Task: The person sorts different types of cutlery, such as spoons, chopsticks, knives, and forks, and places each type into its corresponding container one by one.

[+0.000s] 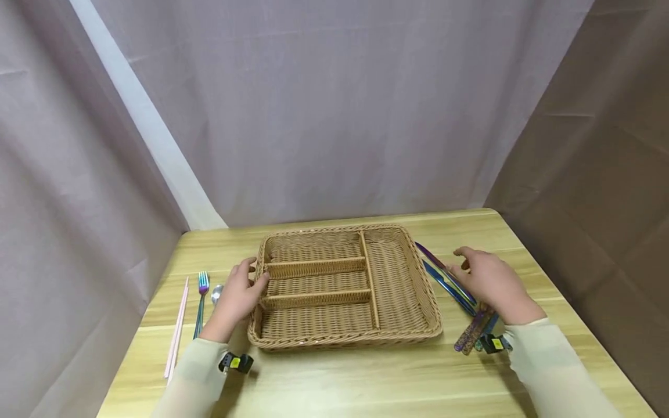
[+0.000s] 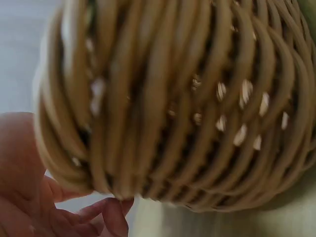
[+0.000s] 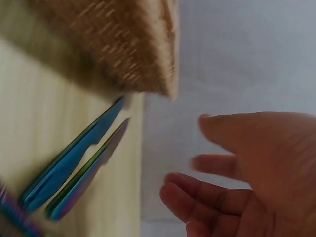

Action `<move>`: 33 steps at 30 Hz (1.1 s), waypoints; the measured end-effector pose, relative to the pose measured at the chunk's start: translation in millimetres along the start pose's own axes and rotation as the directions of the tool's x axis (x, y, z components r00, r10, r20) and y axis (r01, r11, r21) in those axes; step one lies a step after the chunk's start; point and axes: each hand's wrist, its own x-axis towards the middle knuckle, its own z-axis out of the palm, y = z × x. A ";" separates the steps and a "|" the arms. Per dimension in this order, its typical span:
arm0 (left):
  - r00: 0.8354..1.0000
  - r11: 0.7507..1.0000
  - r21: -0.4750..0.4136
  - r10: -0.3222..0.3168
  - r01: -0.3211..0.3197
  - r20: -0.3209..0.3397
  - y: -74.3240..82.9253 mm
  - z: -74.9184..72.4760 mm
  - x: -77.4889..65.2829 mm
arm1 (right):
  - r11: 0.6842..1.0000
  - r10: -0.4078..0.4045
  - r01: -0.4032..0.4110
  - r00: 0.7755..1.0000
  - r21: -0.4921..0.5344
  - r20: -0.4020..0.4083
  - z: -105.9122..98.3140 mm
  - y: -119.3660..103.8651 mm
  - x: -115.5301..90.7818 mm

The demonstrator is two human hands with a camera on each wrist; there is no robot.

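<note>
A wicker basket [image 1: 334, 299] with divided compartments lies across the middle of the wooden table. My left hand [image 1: 239, 296] grips its left rim, thumb over the edge and fingers outside. Close up in the left wrist view, the woven wall of the basket [image 2: 197, 108] hides part of the left hand [image 2: 29, 187]. My right hand [image 1: 493, 284] hovers right of the basket with fingers loosely bent and nothing in them. Beneath and beside it lie iridescent table knives [image 1: 449, 287], also seen in the right wrist view as blue and purple knives [image 3: 74, 168].
Left of the basket lie pink chopsticks [image 1: 177, 331], an iridescent fork [image 1: 202, 290] and a spoon [image 1: 216, 294] partly hidden by the left hand. Speckled handles [image 1: 473, 331] bunch together near the right wrist. Grey curtains [image 1: 334, 116] surround the table [image 1: 334, 383].
</note>
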 end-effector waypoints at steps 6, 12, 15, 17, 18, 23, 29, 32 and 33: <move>0.993 0.948 -0.301 -0.088 0.107 0.077 -17.8 3.4 7.0 | 0.999 0.006 -0.003 0.996 -0.041 0.093 13.4 17.9 -1.8; 0.986 0.837 -0.526 -0.098 0.154 0.133 -26.7 14.8 12.2 | 0.998 0.002 0.008 0.990 -0.070 0.142 29.8 19.9 -6.4; 0.982 0.747 -0.639 -0.102 0.182 0.160 -25.3 21.6 14.0 | 0.996 -0.007 0.019 0.990 -0.084 0.141 35.1 18.6 -7.8; 0.980 0.706 -0.681 -0.103 0.194 0.172 -24.1 25.6 14.9 | 0.995 -0.010 0.024 0.991 -0.098 0.137 38.4 18.6 -7.8; 0.979 0.700 -0.687 -0.105 0.197 0.174 -23.6 27.4 15.3 | 0.994 -0.010 0.025 0.991 -0.106 0.136 39.8 18.6 -7.8; 0.978 0.712 -0.673 -0.099 0.199 0.184 -25.4 33.2 17.3 | 0.991 0.001 0.016 0.991 -0.130 0.137 46.0 18.4 -3.5; 0.986 0.742 -0.652 -0.077 0.156 0.148 -31.3 38.3 20.3 | 0.989 0.017 0.003 0.990 -0.146 0.137 48.2 15.1 0.5; 0.987 0.744 -0.651 -0.071 0.149 0.145 -24.4 33.0 17.2 | 0.988 0.014 0.007 0.991 -0.155 0.134 47.9 12.6 1.4; 0.987 0.743 -0.653 -0.069 0.146 0.142 -24.4 32.9 17.0 | 0.988 0.013 0.008 0.991 -0.154 0.132 48.2 12.1 2.0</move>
